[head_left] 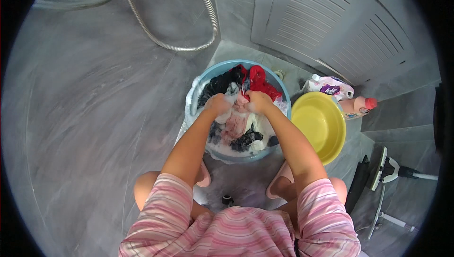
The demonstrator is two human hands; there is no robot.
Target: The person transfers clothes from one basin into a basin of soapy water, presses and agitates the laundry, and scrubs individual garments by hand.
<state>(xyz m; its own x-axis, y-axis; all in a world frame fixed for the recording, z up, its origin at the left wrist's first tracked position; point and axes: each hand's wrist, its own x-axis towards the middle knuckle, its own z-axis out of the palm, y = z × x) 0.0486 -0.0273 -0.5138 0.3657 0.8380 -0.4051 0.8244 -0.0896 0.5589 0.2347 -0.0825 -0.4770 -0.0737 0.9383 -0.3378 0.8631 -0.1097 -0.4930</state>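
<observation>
"Blue, the tub in the head view. What's in it?"

"A heap of wet laundry. The pink cloth lies in the middle, with red cloth and black cloth beyond it and suds around the edge."

"And the hands?"

"Both are at the upper end of the pink cloth, close together. The right hand looks curled on a bunched fold. The left hand is just across from it, but its fingers are lost in foam, so I can't tell its grip."

"How would that cloth handle?"

"Soft and limp, I'd judge, heavy with water and slick with soap. A thick gathered fold should hold better than a thin edge."

"Anything near the tub?"

"A yellow basin just to the right, with a pink bottle beside it."
</observation>
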